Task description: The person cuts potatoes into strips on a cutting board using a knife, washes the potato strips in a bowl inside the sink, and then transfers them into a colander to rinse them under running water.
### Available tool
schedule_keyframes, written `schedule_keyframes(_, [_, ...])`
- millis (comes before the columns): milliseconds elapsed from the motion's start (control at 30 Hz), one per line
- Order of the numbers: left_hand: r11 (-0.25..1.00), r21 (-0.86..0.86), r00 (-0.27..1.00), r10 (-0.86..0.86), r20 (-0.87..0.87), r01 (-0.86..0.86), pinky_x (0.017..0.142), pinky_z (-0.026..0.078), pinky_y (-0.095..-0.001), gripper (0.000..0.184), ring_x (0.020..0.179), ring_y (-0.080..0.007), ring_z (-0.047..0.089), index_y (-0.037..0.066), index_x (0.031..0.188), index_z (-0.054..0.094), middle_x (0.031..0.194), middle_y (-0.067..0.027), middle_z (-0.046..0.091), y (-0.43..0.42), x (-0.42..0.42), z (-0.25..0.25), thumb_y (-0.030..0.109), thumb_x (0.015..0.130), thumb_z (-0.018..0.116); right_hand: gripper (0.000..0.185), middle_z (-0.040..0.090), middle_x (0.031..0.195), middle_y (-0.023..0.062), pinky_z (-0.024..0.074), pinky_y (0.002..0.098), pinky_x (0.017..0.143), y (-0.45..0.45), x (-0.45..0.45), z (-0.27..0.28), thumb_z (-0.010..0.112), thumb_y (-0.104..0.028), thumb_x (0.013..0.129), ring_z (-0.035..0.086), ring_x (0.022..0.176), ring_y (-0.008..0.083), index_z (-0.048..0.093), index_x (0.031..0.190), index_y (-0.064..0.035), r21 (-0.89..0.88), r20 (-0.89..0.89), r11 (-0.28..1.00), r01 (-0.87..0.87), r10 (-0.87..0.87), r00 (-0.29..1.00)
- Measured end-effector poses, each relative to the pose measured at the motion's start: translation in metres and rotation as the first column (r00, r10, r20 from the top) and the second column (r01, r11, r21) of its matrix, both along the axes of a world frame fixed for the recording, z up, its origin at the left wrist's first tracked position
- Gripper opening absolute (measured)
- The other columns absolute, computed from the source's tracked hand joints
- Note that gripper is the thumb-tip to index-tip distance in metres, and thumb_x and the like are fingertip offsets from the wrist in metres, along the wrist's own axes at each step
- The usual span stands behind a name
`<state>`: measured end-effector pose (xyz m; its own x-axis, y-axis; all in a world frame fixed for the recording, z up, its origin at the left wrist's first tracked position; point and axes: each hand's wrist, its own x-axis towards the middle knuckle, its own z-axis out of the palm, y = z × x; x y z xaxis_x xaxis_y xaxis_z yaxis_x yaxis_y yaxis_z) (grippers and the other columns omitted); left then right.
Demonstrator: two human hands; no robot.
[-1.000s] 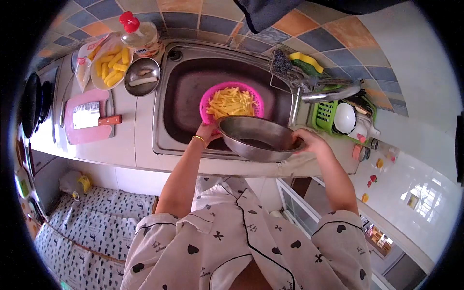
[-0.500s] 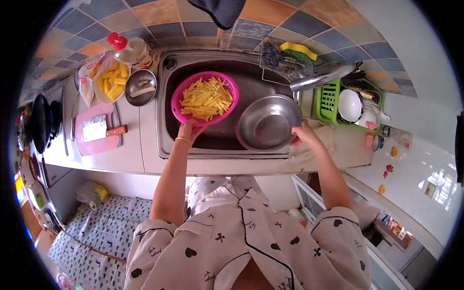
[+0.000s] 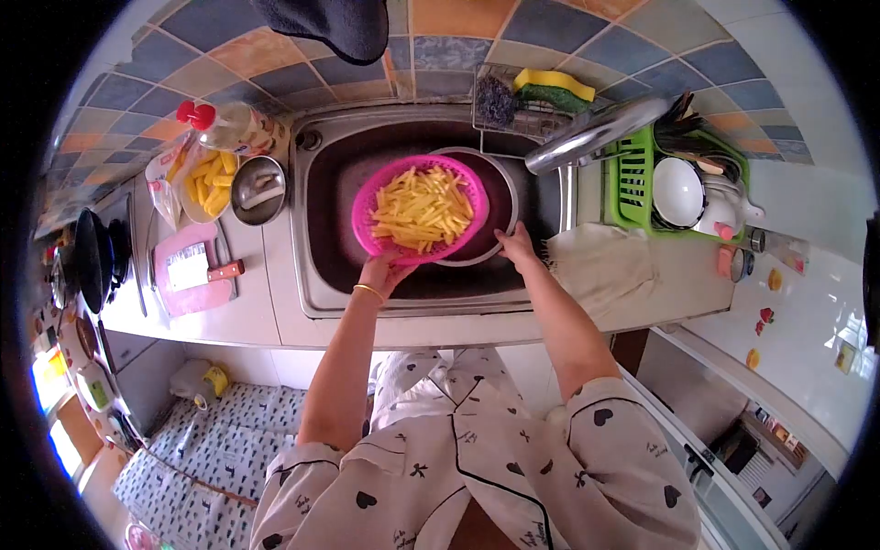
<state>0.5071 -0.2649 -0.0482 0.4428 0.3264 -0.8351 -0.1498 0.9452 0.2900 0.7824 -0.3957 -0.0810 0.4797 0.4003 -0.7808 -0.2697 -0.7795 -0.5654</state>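
A pink plastic colander (image 3: 364,223) full of pale yellow potato strips (image 3: 420,209) is held over the sink (image 3: 316,295). My left hand (image 3: 385,272) grips its near rim, fingers wrapped under the edge. Partly hidden beneath and behind the colander is a metal basin (image 3: 513,191); its right side and rim show. My right hand (image 3: 518,247) is closed on the basin's near right rim. Whether colander and basin touch, I cannot tell.
A cleaver (image 3: 191,266) lies on a pink cutting board (image 3: 172,240) at left, near a small metal bowl (image 3: 259,218). The faucet (image 3: 596,137) reaches over the sink's right side. A cloth (image 3: 600,261) and a green dish rack (image 3: 632,188) are at right.
My right hand has brought the metal basin leftward, under the colander. The colander has shifted slightly right in view, still in my left hand.
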Motion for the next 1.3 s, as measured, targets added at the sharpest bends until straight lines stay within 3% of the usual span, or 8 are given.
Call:
schedule_keyframes(200, [0.998, 0.039, 0.999, -0.050, -0.011, 0.050, 0.077, 0.057, -0.0404, 0.034, 0.095, -0.0274, 0.062, 0.005, 0.120, 0.046, 0.111, -0.0140, 0.059, -0.019, 0.046, -0.006, 0.007, 0.087, 0.055, 0.036, 0.063, 0.081, 0.0120, 0.0512, 0.0322, 0.050, -0.015, 0.028, 0.023, 0.058, -0.033, 0.088, 0.065, 0.076, 0.0250, 0.050, 0.104, -0.0009, -0.142, 0.743, 0.938, -0.315, 0.311, 0.593])
schedule_keyframes(267, [0.998, 0.067, 1.000, -0.021, 0.002, 0.021, 0.073, 0.059, -0.0397, 0.034, 0.095, -0.0276, 0.062, 0.005, 0.120, 0.046, 0.111, -0.0142, 0.059, -0.025, 0.057, -0.014, 0.007, 0.087, 0.056, 0.039, 0.061, 0.071, 0.0107, 0.0457, 0.0284, 0.040, -0.006, 0.038, 0.066, 0.052, -0.037, 0.090, 0.061, 0.055, 0.0197, 0.053, 0.096, 0.0012, 0.221, 0.238, 0.968, 0.116, -0.169, 0.956])
schedule_keyframes(467, [0.962, 0.083, 0.949, -0.239, -0.207, 0.260, 0.071, 0.058, -0.0386, 0.040, 0.093, -0.0284, 0.063, 0.007, 0.121, 0.041, 0.110, -0.0164, 0.057, -0.034, 0.058, -0.086, 0.013, 0.086, 0.057, 0.057, 0.050, 0.050, 0.0056, 0.0318, 0.0265, 0.032, 0.031, 0.095, 0.134, 0.041, -0.058, 0.088, 0.052, 0.038, 0.0161, 0.052, 0.076, -0.0030, 0.251, 0.093, 0.879, 0.407, -0.440, 0.893])
schedule_keyframes(567, [0.804, 0.022, 0.516, -0.360, -0.777, 0.594, 0.074, 0.057, -0.0373, 0.042, 0.090, -0.0317, 0.063, 0.003, 0.118, 0.042, 0.108, -0.0202, 0.057, -0.023, 0.088, 0.015, 0.019, 0.083, 0.060, 0.059, 0.043, 0.048, 0.0028, 0.0292, 0.0246, 0.032, 0.045, 0.121, 0.134, 0.044, -0.066, 0.083, 0.047, 0.038, 0.0153, 0.044, 0.066, -0.0094, 0.224, 0.066, 0.866, 0.447, -0.471, 0.880])
schedule_keyframes(667, [0.408, 0.320, 0.284, 0.148, -0.947, 0.855, 0.077, 0.053, -0.0373, 0.039, 0.089, -0.0325, 0.062, -0.001, 0.112, 0.044, 0.105, -0.0201, 0.058, -0.039, 0.073, -0.051, 0.019, 0.082, 0.060, 0.057, 0.039, 0.049, 0.0005, 0.0273, 0.0244, 0.031, 0.059, 0.136, 0.134, 0.041, -0.064, 0.086, 0.042, 0.039, 0.0138, 0.041, 0.068, -0.0101, 0.197, 0.055, 0.855, 0.479, -0.498, 0.866])
schedule_keyframes(900, [0.673, 0.682, 0.890, 0.078, -0.449, 0.285, 0.084, 0.046, -0.0346, 0.024, 0.093, -0.0242, 0.057, 0.002, 0.110, 0.047, 0.099, -0.0100, 0.057, -0.029, 0.101, -0.033, 0.009, 0.088, 0.054, 0.061, 0.047, 0.053, 0.0067, 0.0323, 0.0286, 0.029, 0.060, 0.151, 0.109, 0.029, -0.058, 0.092, 0.052, 0.036, 0.0202, 0.045, 0.071, -0.0034, 0.170, 0.213, 0.923, 0.344, -0.376, 0.902])
schedule_keyframes(1000, [0.907, 0.398, 0.987, 0.159, -0.022, -0.137, 0.080, 0.047, -0.0354, 0.021, 0.090, -0.0235, 0.057, 0.003, 0.107, 0.050, 0.096, -0.0095, 0.057, -0.019, 0.111, -0.031, 0.016, 0.091, 0.051, 0.059, 0.048, 0.054, 0.0072, 0.0320, 0.0280, 0.028, 0.059, 0.151, 0.108, 0.027, -0.055, 0.094, 0.053, 0.036, 0.0207, 0.046, 0.074, -0.0032, 0.185, 0.184, 0.918, 0.350, -0.383, 0.905])
schedule_keyframes(1300, [0.910, 0.414, 0.993, 0.028, -0.119, 0.024, 0.067, 0.042, -0.0309, 0.012, 0.074, -0.0146, 0.050, 0.010, 0.085, 0.050, 0.078, -0.0021, 0.053, 0.001, 0.135, -0.042, 0.021, 0.089, 0.050, 0.056, 0.047, 0.052, 0.0048, 0.0324, 0.0277, 0.029, 0.055, 0.144, 0.108, 0.029, -0.058, 0.092, 0.050, 0.036, 0.0181, 0.046, 0.079, -0.0064, 0.220, 0.084, 0.897, 0.384, -0.410, 0.908])
